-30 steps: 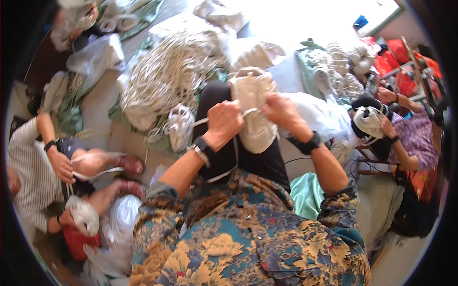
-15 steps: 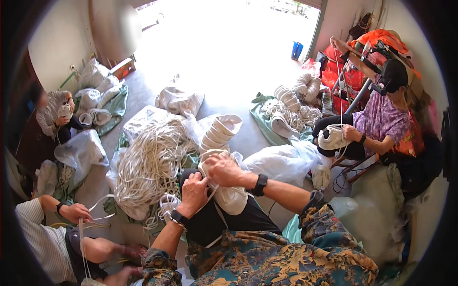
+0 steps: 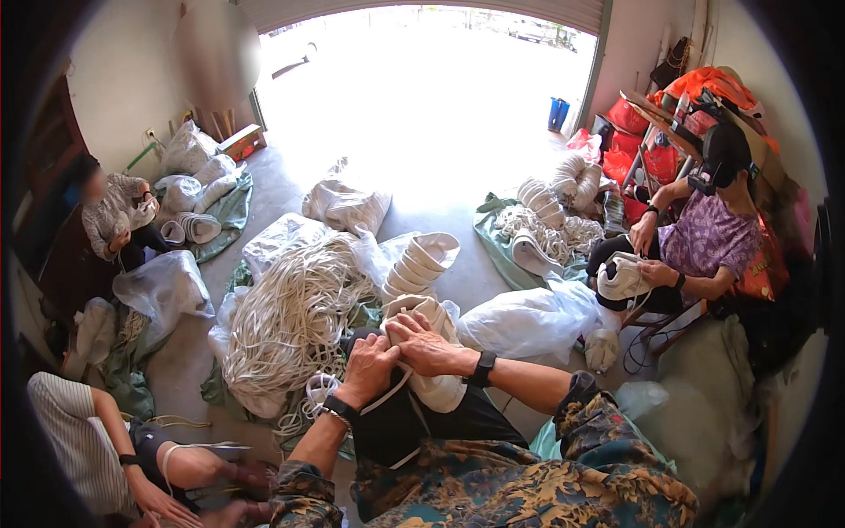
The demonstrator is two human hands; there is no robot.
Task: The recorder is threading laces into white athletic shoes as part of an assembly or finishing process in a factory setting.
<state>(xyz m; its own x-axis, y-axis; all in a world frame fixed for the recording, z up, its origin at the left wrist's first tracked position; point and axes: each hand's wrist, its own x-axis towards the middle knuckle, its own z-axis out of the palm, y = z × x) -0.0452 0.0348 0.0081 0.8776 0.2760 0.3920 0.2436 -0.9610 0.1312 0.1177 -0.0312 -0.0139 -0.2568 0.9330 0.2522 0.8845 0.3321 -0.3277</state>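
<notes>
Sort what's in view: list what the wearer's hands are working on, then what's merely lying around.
In hand:
- left hand and right hand, both pressed on the white coiled bundle of flat cord on the lap
- white cord strand trailing from under the left hand

Lying about:
- big loose heap of white cord
- stack of white coiled bundles
- white plastic bag
- green tarp

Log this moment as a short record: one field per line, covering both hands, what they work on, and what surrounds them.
left hand: gripping the white fabric piece on the lap, fingers curled
right hand: pressed on top of the same piece
cord: flat white cord runs from under the left hand
pile: heap of white cord on the floor to the left
stack: nested white pieces just beyond the hands
others: seated person in purple top at right, handling a similar piece
</notes>
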